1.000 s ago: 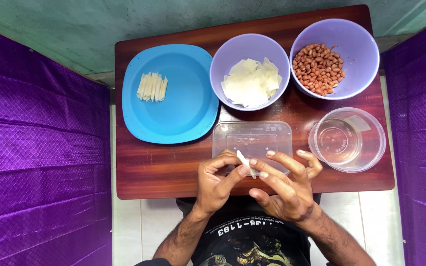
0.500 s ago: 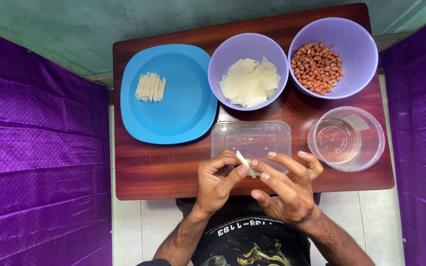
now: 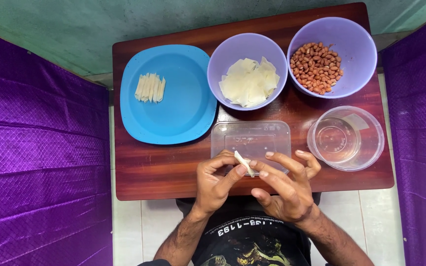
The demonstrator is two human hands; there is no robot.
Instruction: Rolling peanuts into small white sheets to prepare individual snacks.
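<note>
The left hand (image 3: 218, 181) and right hand (image 3: 282, 189) cover most of the pale strip (image 3: 243, 161) and the clear tray's (image 3: 251, 140) near edge. The picture's lower edge cuts off both forearms.

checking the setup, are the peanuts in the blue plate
No, the peanuts sit in the purple bowl at the far right, while the blue plate holds only a row of pale rolled sticks.
</note>
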